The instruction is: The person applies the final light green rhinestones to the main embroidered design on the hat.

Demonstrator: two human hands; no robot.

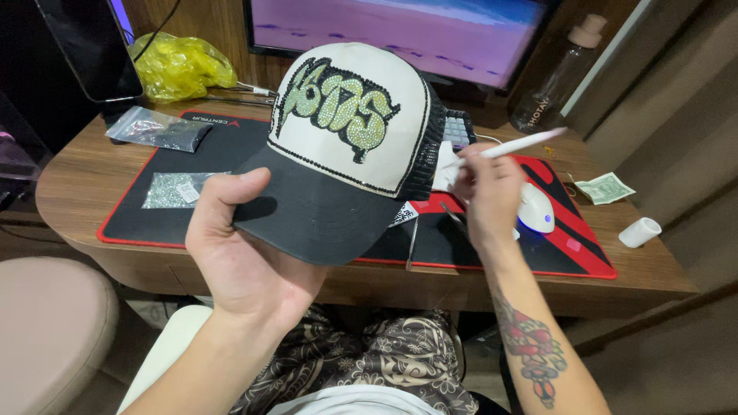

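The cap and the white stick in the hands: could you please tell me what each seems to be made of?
The cap: the cream front panel and black brim look like matte woven fabric, the back like black mesh; the green and black design seems to be glittering rhinestones. The left hand holds its brim. The white stick in the right hand looks like smooth plastic, though wax or coated wood is possible.

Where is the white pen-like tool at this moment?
In the head view, the white pen tool is in the right hand, right of the cap, above the white mouse.

cap [350,146] above desk mat [231,146], mouse [536,207] right, bags [165,157] left
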